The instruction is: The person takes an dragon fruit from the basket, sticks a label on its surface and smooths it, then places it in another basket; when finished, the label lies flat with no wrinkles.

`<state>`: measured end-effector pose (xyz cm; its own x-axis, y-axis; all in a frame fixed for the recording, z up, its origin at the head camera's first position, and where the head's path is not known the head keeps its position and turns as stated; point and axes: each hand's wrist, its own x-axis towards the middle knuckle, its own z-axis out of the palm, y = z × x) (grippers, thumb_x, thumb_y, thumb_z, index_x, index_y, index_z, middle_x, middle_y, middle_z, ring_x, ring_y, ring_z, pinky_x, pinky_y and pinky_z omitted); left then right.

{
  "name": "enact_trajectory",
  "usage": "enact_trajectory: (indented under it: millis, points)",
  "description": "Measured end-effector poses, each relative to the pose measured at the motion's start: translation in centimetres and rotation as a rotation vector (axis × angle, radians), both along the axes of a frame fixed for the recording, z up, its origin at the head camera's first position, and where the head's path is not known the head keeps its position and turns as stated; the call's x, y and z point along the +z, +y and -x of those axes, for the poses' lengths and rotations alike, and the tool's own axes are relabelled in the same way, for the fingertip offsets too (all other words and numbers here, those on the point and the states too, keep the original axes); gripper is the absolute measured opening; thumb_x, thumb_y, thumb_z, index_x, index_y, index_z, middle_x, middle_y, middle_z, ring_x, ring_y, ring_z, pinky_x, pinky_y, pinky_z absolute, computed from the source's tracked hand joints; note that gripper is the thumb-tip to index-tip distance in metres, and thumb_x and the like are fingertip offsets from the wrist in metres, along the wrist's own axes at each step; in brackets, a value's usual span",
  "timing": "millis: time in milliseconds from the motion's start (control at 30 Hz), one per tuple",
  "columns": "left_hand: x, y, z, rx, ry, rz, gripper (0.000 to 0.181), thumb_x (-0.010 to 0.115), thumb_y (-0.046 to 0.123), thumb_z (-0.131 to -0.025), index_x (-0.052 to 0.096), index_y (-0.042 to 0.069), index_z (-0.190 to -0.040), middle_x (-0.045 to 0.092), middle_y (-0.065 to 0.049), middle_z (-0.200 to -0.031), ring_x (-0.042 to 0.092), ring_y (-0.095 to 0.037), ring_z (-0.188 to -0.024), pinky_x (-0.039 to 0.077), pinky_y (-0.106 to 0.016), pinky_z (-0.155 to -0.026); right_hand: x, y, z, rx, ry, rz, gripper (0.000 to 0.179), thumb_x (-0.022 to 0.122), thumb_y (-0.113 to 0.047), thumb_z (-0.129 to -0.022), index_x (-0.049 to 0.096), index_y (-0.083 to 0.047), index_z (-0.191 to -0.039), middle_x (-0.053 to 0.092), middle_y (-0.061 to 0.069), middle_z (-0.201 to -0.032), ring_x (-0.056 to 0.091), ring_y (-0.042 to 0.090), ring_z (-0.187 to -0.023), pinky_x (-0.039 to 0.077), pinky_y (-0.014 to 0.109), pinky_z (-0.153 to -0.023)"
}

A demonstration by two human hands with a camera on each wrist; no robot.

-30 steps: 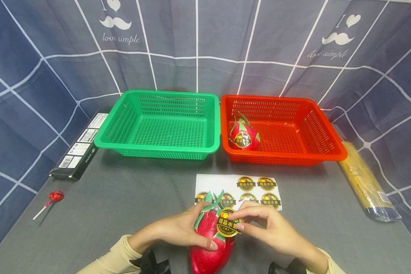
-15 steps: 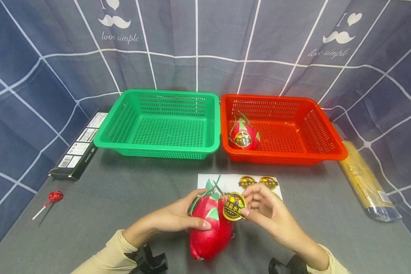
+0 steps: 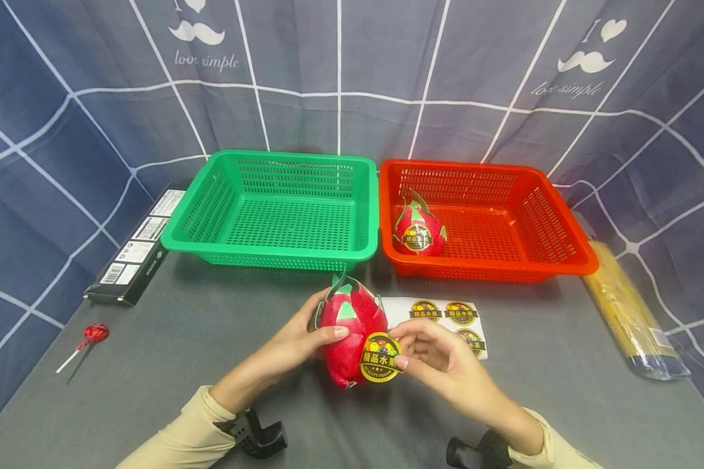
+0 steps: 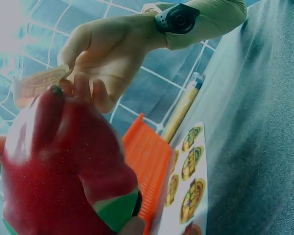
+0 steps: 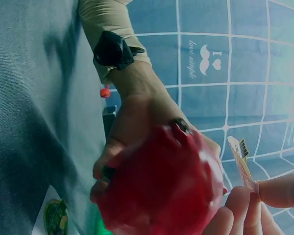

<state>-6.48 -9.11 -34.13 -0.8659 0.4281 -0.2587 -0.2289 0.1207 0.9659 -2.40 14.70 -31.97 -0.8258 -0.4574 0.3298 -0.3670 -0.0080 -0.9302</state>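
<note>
My left hand [image 3: 298, 339] grips a red dragon fruit [image 3: 345, 326] with green leaf tips, thumb lying across its near side and fingers behind it. The fruit is held up over the grey table, its leafy top pointing away from me. Between thumb and fingers my right hand [image 3: 440, 361] pinches a round black-and-gold sticker [image 3: 380, 358] by its edge. In the head view the sticker overlaps the fruit's lower right side. From the right wrist view, a gap shows between the sticker [image 5: 241, 159] and the fruit [image 5: 159, 181].
A white sticker sheet [image 3: 396, 306] lies behind the hands. At the back stand a green basket [image 3: 270, 249] and a red basket [image 3: 493, 267], the latter holding another dragon fruit [image 3: 419, 231] bearing a sticker. A black box [image 3: 135, 257] and lollipop [image 3: 96, 333] lie left; a yellow packet [image 3: 630, 306] lies right.
My left hand has raised the dragon fruit and moved it away from me, turning it. The right hand keeps pinching the sticker, which has shifted from the fruit's upper part to its lower right.
</note>
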Motion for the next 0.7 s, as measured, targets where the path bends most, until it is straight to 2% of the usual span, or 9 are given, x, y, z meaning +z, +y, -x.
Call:
enact_trajectory:
  millis: [233,533,600,700]
  points:
    - [-0.3,0.3,0.0,0.041,-0.002,0.003,0.071,0.063,0.029,-0.078,0.026,0.017,-0.137,0.045,-0.018,-0.125,0.052,-0.023,-0.101,0.052,-0.035,-0.075,-0.4,-0.8,0.2,-0.059,0.020,-0.060,0.028,0.062,0.000,-0.082,0.057,-0.001,-0.110,0.055,0.014,-0.083,0.056,0.011,-0.077,0.050,0.022,-0.070]
    - [-0.6,0.5,0.0,0.035,-0.002,-0.050,0.072,0.064,0.028,-0.079,0.025,0.016,-0.138,0.046,-0.021,-0.124,0.057,-0.019,-0.095,0.052,-0.035,-0.074,-1.0,-1.4,0.1,-0.129,0.042,-0.097,0.028,0.064,-0.002,-0.081,0.060,-0.006,-0.109,0.057,0.008,-0.083,0.055,0.009,-0.078,0.050,0.023,-0.069]
    - [-0.6,0.5,0.0,0.037,-0.001,-0.048,0.072,0.064,0.029,-0.078,0.025,0.016,-0.138,0.046,-0.021,-0.124,0.057,-0.019,-0.095,0.052,-0.035,-0.074,-1.2,-1.4,0.1,-0.152,0.079,-0.128,0.028,0.065,-0.003,-0.081,0.061,-0.009,-0.108,0.058,0.004,-0.082,0.055,0.008,-0.078,0.050,0.022,-0.069]
    - [-0.6,0.6,0.0,0.042,0.001,-0.039,0.072,0.064,0.029,-0.078,0.025,0.017,-0.137,0.046,-0.020,-0.124,0.056,-0.020,-0.096,0.052,-0.035,-0.074,-1.6,-1.5,0.1,-0.201,0.193,-0.189,0.029,0.067,-0.005,-0.080,0.062,-0.013,-0.107,0.058,-0.004,-0.080,0.054,0.005,-0.077,0.049,0.020,-0.069]
